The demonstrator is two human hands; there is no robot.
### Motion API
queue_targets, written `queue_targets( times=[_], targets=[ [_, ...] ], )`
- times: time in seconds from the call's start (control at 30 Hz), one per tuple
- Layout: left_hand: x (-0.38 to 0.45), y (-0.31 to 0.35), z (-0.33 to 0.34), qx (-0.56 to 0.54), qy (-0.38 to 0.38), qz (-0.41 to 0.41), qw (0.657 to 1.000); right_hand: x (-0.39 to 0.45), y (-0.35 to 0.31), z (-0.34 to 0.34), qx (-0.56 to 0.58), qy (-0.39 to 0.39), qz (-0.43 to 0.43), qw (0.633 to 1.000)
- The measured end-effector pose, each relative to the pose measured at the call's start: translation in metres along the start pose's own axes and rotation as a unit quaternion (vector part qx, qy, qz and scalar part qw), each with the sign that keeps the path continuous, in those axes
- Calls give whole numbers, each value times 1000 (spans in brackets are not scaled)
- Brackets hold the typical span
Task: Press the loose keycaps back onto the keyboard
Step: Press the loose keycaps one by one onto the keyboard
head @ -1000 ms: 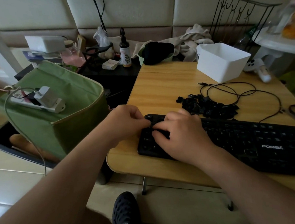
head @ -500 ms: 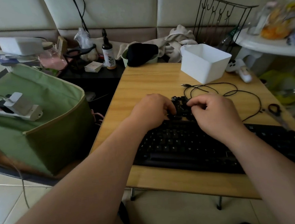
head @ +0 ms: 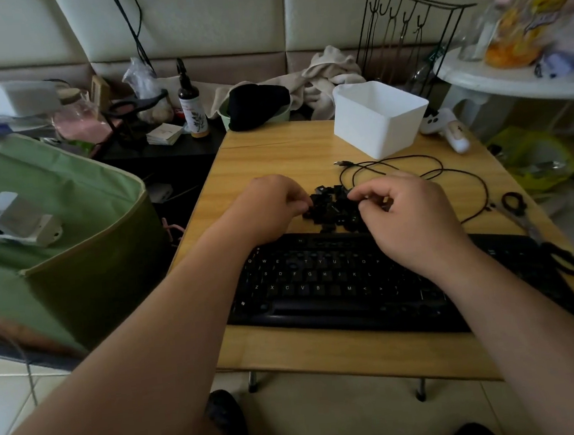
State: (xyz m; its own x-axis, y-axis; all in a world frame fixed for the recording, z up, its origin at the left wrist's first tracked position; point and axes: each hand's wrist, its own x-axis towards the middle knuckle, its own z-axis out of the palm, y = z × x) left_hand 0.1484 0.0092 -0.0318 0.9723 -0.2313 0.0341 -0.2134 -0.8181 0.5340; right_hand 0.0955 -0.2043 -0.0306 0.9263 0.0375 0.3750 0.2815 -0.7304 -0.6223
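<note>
A black keyboard [head: 335, 282] lies across the near part of the wooden table [head: 274, 156], and some of its key positions look bare. Just behind it sits a pile of loose black keycaps [head: 333, 207]. My left hand [head: 267, 208] is at the pile's left edge, its curled fingertips pinching a keycap there. My right hand [head: 412, 217] is at the pile's right side, thumb and forefinger pinched together on a keycap. Part of the pile is hidden under the fingers.
A white plastic bin [head: 381, 120] stands at the back right of the table. A black cable [head: 447, 174] loops behind the pile, and black scissors [head: 537, 232] lie at the right edge. A green fabric bag [head: 67, 234] stands left of the table. Bottles and cloth crowd the back.
Both hands left the keyboard's left end and moved up and right to the keycap pile. The camera view shifted right, so the keyboard now sits nearer the centre.
</note>
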Motion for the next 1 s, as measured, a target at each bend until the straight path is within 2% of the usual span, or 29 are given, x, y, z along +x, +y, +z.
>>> queue_targets(
  times=[0.07,0.17,0.27,0.43,0.83,1.0],
  targets=[
    [-10,6,-3,-65,1,-6,998,-1,-4,4,18,-12,-31,999],
    [-24,12,-1,-155,-37,-17,987,-4,-8,11,20,-37,-66,997],
    [-31,14,-2,-229,-51,-19,972,-6,-9,17,30,-13,-93,995],
    [-36,11,-7,-305,-64,-16,950,-9,-9,14,44,2,-81,996],
    [-41,13,-8,-337,-88,-24,937,-14,-10,9,47,16,-98,994],
    [-43,16,-7,-358,-103,-31,927,-14,-12,9,113,-1,-90,990]
  ],
)
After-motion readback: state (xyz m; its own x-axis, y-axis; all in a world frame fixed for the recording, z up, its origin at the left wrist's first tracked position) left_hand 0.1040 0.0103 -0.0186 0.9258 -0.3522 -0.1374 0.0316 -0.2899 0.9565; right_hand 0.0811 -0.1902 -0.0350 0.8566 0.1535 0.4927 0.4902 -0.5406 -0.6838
